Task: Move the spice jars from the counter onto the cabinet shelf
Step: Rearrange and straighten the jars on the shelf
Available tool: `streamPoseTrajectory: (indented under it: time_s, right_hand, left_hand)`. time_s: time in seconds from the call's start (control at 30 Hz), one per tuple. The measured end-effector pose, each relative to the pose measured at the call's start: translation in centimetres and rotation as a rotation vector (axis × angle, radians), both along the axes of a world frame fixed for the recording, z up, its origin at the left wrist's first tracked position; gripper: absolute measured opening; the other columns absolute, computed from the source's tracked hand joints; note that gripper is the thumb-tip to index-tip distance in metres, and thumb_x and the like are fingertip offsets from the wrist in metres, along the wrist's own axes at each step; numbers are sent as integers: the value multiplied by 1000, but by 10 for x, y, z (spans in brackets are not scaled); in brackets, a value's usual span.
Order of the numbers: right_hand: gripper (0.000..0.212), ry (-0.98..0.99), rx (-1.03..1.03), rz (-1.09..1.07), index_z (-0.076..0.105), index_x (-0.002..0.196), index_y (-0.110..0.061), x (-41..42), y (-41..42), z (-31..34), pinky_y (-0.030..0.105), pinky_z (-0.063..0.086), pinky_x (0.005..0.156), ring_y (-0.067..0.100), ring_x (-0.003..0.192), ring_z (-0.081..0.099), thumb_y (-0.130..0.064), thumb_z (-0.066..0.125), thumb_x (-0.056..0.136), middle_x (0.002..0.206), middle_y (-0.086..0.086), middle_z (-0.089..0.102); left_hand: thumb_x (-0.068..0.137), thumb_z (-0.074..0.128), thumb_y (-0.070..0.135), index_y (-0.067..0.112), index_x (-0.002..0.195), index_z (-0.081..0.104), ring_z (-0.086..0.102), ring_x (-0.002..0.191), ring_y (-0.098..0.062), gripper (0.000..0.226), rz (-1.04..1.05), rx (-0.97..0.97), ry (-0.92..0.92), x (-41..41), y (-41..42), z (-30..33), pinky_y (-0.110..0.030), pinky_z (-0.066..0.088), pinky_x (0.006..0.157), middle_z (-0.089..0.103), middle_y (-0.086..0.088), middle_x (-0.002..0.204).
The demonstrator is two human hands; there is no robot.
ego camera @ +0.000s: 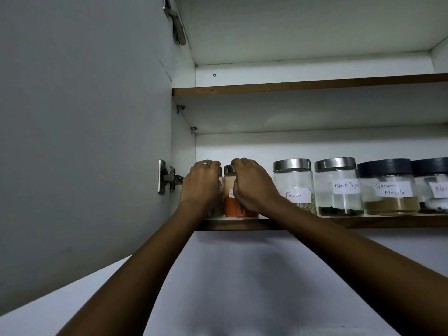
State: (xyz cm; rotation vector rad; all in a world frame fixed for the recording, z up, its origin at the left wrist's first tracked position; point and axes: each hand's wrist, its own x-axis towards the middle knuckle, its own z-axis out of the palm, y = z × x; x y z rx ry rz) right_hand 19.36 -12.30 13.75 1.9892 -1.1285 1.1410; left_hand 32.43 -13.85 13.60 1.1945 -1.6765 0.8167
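Both arms reach up to the lower cabinet shelf (242, 225). My left hand (202, 184) wraps around a jar at the shelf's far left; that jar (218, 209) is almost wholly hidden behind the hand. My right hand (252, 184) grips a glass jar of orange-red powder (231, 202) with a steel lid, standing on the shelf right beside the first. To the right stand a Fennel jar (294, 185), a Black Pepper jar (338, 186), a Garam Masala jar (388, 187) with a dark lid, and one more dark-lidded jar (434, 185) cut off by the frame edge.
The cabinet door (84, 141) stands open at the left, with steel hinges (167, 177) close to my left hand. An upper shelf (303, 84) spans the cabinet above. The white wall (242, 275) lies below the shelf.
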Motion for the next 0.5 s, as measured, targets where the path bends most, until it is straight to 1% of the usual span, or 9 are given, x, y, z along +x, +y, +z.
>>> streamPoseTrajectory:
  time_s: [0.17,0.27,0.37,0.43,0.5]
  right_hand:
    - [31,23,31,-30,49,119,-4,9,-14,3,33,33,97,28,113,47,-15,41,91,122,16,55]
    - [32,53,68,-51,48,120,-4,11,-23,6,34,33,99,29,115,46,-15,44,90,124,16,54]
    - [34,71,119,-70,47,121,-2,12,-34,10,35,34,98,31,116,45,-10,47,89,125,18,53]
    - [34,90,140,-94,46,122,-1,13,-44,12,35,35,95,32,116,46,-6,49,88,125,19,53]
    - [38,112,165,-127,44,124,-2,16,-57,14,35,37,96,32,118,46,-3,52,87,127,19,52]
  left_hand:
    - [86,51,10,9,129,50,50,119,-25,43,-10,96,21,2,-23,5,-36,45,92,55,-11,129]
    - [85,56,10,10,134,45,48,122,-26,51,-8,171,11,6,-36,11,-38,44,96,52,-10,134]
    - [81,64,10,11,138,43,47,124,-27,60,-9,253,4,9,-50,17,-40,44,100,50,-10,137]
    - [82,64,7,12,139,42,45,127,-27,61,-5,291,-3,10,-62,20,-41,43,102,48,-10,139]
    - [85,59,2,12,140,40,43,130,-27,59,8,308,-16,13,-76,23,-39,40,104,46,-10,142]
